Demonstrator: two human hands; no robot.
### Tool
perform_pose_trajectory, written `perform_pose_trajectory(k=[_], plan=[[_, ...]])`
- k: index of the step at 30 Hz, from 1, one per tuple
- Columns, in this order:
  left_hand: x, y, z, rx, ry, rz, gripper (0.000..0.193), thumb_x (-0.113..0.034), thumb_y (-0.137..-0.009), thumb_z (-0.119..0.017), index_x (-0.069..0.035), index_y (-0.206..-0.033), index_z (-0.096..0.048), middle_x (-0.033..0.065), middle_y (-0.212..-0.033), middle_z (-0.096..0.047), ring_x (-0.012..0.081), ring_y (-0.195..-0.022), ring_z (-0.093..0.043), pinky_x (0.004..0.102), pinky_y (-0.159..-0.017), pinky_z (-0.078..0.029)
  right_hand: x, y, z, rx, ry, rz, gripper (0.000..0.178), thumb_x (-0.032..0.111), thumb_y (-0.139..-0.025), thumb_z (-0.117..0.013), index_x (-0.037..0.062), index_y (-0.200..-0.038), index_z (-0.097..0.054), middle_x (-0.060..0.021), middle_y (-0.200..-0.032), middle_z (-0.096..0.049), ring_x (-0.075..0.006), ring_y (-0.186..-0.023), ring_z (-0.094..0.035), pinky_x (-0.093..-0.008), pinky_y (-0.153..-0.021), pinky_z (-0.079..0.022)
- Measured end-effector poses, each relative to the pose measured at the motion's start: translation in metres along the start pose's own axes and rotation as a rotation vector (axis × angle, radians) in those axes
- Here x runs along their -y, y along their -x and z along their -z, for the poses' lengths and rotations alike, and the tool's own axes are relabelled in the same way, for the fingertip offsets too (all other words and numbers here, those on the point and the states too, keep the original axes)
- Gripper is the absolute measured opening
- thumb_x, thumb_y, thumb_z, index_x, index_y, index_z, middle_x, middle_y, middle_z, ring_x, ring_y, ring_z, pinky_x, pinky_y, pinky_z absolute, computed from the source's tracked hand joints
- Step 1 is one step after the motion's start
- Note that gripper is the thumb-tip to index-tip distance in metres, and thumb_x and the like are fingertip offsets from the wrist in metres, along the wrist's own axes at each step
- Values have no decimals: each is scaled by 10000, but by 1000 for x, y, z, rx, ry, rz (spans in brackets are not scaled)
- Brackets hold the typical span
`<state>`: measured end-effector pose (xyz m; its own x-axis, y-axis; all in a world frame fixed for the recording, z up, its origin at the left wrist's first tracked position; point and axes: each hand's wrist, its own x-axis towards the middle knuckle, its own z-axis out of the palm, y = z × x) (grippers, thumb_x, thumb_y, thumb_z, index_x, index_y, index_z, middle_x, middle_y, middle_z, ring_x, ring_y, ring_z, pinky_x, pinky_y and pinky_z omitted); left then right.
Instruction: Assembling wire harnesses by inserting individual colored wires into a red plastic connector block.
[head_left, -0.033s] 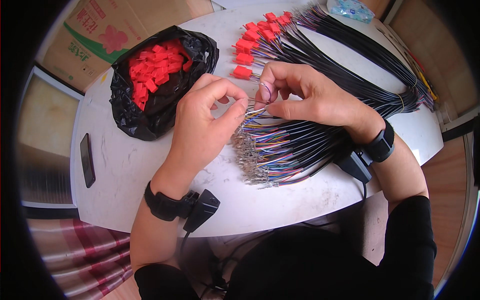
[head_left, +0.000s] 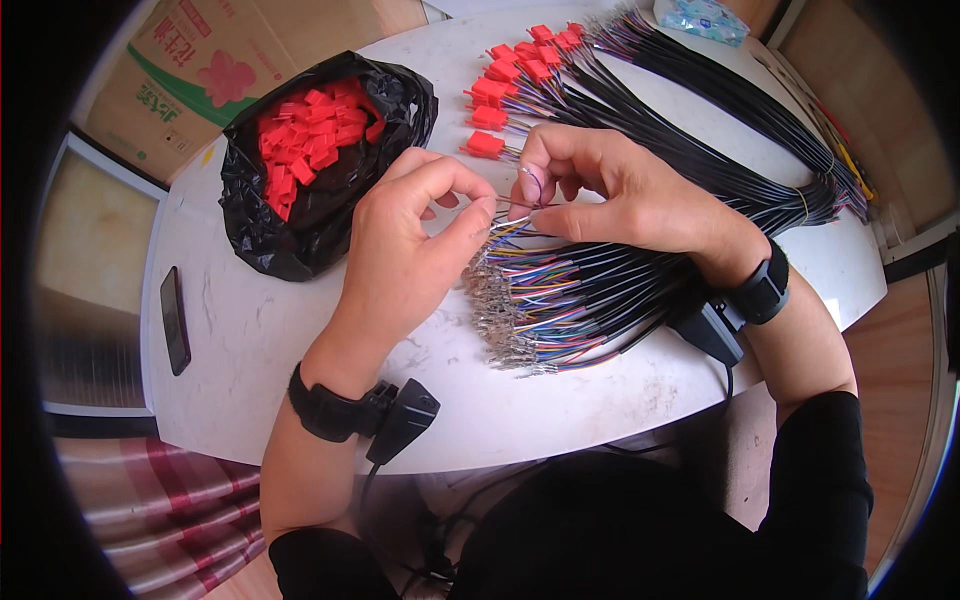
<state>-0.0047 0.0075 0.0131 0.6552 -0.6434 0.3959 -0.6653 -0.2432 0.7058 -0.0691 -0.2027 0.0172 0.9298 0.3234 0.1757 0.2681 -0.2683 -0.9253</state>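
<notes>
Above a row of black cables, my left hand and my right hand face each other, fingertips close together. Thin wires span the small gap between them. My left hand pinches wire ends between thumb and fingers; the tips are hidden. Thumb and forefinger of my right hand are closed on the wires, and a purple one curls up by its fingers. Just below, the row's stripped, coloured wires end in small metal terminals. Beyond my right hand, more cables carry red plastic connector housings.
A black plastic bag of loose red housings stands left of my hands. Near the left edge of the white table lies a phone. Tied black cables stretch across the far right. A cardboard box stands behind the bag.
</notes>
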Motion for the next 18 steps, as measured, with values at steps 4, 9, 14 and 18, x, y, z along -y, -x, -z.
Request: perform_pose_trajectory(k=[4, 9, 14, 18], plan=[[0, 0, 0, 9, 17, 12, 91, -92, -796, -664, -31, -861, -647, 13, -880, -604, 105, -802, -524, 247, -697, -392, 3, 1, -1, 8, 71, 18, 131, 79, -830, -647, 48, -897, -539, 13, -863, -581, -66, -809, -535, -227, -696, -411], [0, 1, 2, 49, 62, 49, 100, -76, -834, -647, -13, -912, -641, 1, -892, -605, 68, -807, -523, 223, -708, -399, 1, -1, -10, -110, -95, 5, 91, 46, -832, -622, 19, -893, -561, 1, -788, -588, -72, -731, -534, -232, -658, -433], [-3, 1, 5, 101, 370, 176, 144, -5, -857, -628, 8, -999, -606, 0, -915, -597, 54, -850, -543, 203, -752, -430, 3, -2, -12, -175, -133, 24, 75, 56, -867, -603, -2, -899, -570, 8, -737, -573, -46, -693, -516, -209, -629, -420], [-2, 0, 7, 103, 320, 73, 148, 35, -853, -623, 5, -996, -600, 7, -930, -601, 58, -855, -558, 203, -756, -450, 5, -2, -9, -131, -98, -85, 98, 85, -921, -595, 11, -960, -543, 8, -843, -591, -45, -817, -562, -195, -753, -447]])
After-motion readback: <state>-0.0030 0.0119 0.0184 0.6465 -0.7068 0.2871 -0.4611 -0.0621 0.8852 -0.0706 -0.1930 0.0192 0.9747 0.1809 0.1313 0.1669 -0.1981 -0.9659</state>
